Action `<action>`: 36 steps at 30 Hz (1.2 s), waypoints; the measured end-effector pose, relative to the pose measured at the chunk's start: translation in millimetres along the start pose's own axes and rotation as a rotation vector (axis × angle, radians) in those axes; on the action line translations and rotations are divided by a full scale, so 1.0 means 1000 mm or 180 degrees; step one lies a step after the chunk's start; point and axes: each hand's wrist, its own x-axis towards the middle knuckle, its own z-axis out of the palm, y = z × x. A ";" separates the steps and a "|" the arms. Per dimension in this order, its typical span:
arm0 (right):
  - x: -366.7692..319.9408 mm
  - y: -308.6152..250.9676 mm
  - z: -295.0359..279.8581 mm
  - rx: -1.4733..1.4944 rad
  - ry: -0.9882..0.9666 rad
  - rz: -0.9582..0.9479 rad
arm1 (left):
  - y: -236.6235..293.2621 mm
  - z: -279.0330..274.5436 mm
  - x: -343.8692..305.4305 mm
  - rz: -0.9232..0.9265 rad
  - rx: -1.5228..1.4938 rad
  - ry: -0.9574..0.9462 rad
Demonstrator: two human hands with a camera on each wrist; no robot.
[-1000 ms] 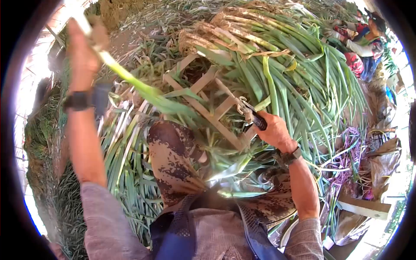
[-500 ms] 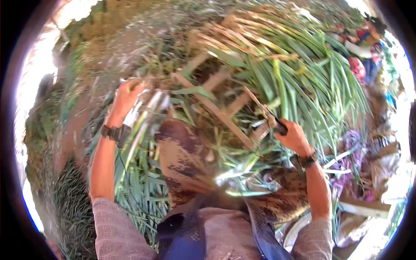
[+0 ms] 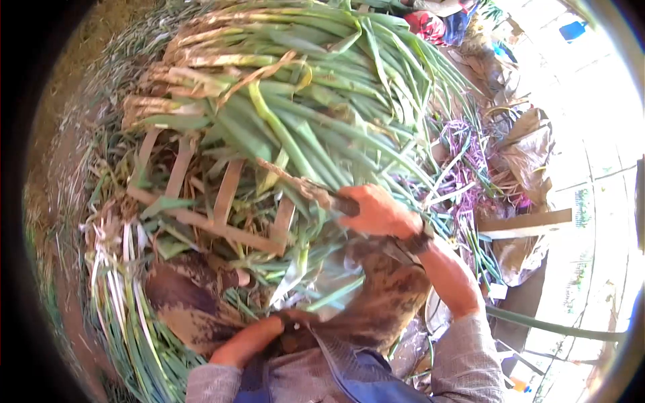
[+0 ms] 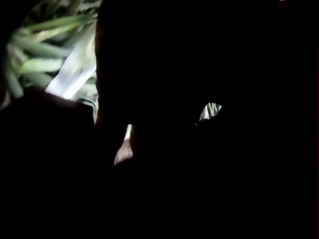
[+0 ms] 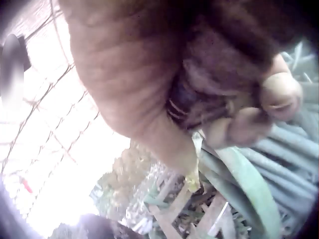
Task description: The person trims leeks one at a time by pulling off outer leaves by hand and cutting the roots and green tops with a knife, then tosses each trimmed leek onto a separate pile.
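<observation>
In the head view my right hand point(image 3: 379, 211) grips the dark handle point(image 3: 346, 205) of a narrow tool with a long brownish blade point(image 3: 292, 180), pointing up and left over the leeks point(image 3: 316, 144). The right wrist view shows its fingers point(image 5: 246, 124) curled around the dark handle. My left forearm point(image 3: 250, 339) is bent in across the lap. Its hand is mostly lost in shadow by the dark vest point(image 3: 366, 373), and the left wrist view is nearly black, so I cannot tell what it holds.
A wooden slatted frame point(image 3: 225, 195) stands before my knees, beside the large leek heap. More leeks point(image 3: 131, 289) lie at my left. Purple strings point(image 3: 463, 151), a crumpled brown sack point(image 3: 527, 148) and a board point(image 3: 524, 223) are at the right. Wire mesh point(image 5: 50, 119) shows in the right wrist view.
My left hand, raised with a leek one second ago, came down beside the pile at left and is now drawn in to the lap. The view has turned right; the right hand keeps its tool.
</observation>
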 end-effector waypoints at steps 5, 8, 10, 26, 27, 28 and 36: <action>0.028 0.011 -0.048 0.0444 -0.0136 0.0158 | 0.045 -0.006 -0.004 0.0009 0.0062 0.0399; 0.053 0.026 -0.065 0.0504 -0.0221 0.0082 | 0.066 -0.019 -0.004 0.0111 -0.0119 0.0734; 0.072 0.038 -0.069 0.0675 -0.0225 -0.0016 | 0.078 -0.031 -0.001 0.0172 -0.0272 0.0970; 0.143 0.019 -0.162 -0.0396 -0.0020 -0.0373 | 0.200 -0.128 -0.005 0.1261 0.0113 0.2907; 0.148 0.018 -0.170 -0.0539 -0.0016 -0.0398 | 0.218 -0.135 -0.028 0.1361 0.0192 0.2965; 0.154 0.024 -0.177 -0.0683 -0.0006 -0.0415 | 0.238 -0.142 -0.053 0.1419 0.0278 0.3022; 0.177 0.048 -0.194 -0.0684 -0.0107 -0.0722 | 0.373 -0.243 -0.249 0.0128 0.1787 0.5158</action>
